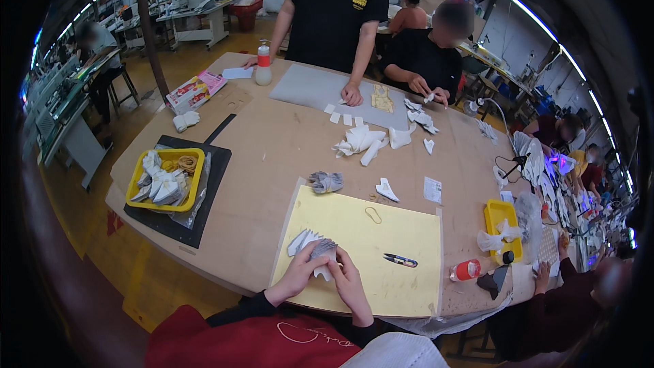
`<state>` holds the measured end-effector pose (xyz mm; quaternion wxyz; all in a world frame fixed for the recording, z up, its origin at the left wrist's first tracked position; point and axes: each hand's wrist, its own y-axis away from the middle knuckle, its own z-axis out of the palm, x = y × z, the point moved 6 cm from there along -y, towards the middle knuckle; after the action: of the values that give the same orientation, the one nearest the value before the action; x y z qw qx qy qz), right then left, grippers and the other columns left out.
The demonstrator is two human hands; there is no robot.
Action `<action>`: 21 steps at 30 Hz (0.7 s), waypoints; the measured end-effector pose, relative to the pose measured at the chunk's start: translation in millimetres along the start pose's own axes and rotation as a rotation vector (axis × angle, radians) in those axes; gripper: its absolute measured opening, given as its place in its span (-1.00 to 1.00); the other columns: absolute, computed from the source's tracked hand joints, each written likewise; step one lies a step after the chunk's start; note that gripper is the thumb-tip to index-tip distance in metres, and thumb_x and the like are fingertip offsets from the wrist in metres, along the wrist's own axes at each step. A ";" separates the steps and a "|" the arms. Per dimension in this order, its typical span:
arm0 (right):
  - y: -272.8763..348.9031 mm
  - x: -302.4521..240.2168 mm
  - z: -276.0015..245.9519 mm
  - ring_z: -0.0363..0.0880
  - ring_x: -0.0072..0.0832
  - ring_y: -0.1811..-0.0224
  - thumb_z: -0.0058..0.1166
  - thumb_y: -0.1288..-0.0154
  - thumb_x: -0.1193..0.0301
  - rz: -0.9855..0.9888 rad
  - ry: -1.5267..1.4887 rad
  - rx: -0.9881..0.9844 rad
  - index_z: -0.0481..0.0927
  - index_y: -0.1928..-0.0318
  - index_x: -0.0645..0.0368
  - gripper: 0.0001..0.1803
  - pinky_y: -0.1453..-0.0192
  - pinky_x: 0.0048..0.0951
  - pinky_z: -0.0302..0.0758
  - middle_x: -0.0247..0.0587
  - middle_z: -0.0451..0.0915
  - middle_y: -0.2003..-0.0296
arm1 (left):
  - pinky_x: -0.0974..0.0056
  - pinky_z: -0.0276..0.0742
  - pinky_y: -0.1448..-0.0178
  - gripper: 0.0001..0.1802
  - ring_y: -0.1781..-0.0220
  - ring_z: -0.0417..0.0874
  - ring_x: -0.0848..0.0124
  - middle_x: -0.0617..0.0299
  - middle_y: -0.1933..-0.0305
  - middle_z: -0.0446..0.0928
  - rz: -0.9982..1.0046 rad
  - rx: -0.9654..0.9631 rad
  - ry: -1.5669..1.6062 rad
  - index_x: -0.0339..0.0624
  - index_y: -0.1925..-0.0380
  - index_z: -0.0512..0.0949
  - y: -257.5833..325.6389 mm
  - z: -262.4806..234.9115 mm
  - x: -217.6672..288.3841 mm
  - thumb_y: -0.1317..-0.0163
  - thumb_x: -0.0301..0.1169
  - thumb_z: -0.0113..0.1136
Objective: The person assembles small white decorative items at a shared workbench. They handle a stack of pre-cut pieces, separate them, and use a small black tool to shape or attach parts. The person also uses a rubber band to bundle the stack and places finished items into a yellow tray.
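The left hand (304,272) and right hand (349,279) were closed around a bundle of grey-and-white fabric pieces (325,250), one from each side, over the near part of a yellow sheet (409,289). Thread snips (400,260) (dark-handled) lay to the right.

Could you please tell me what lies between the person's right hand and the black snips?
In the head view, only a bare stretch of the yellow sheet lies between the right hand and the black snips.

The held pieces (323,250) are grey and white, the sheet (371,252) pale yellow.
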<state>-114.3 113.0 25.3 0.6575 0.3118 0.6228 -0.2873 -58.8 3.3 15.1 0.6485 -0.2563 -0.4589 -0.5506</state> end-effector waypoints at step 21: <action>-59.8 -13.3 -11.8 0.65 -0.44 0.21 0.25 -0.13 0.48 0.076 0.248 -0.490 0.60 0.13 0.27 -0.73 0.10 -0.43 0.58 -0.18 0.67 0.24 | 0.22 0.30 -0.35 -0.46 -0.33 0.34 0.33 0.13 -0.34 0.32 0.021 -0.170 -0.521 -0.17 -0.23 0.46 -27.3 17.8 44.7 -0.29 -0.23 0.23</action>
<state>-168.5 83.6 35.2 0.6422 0.1994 0.7374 -0.0628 -91.5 -10.3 57.6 0.4904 -0.4475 -0.5599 -0.4957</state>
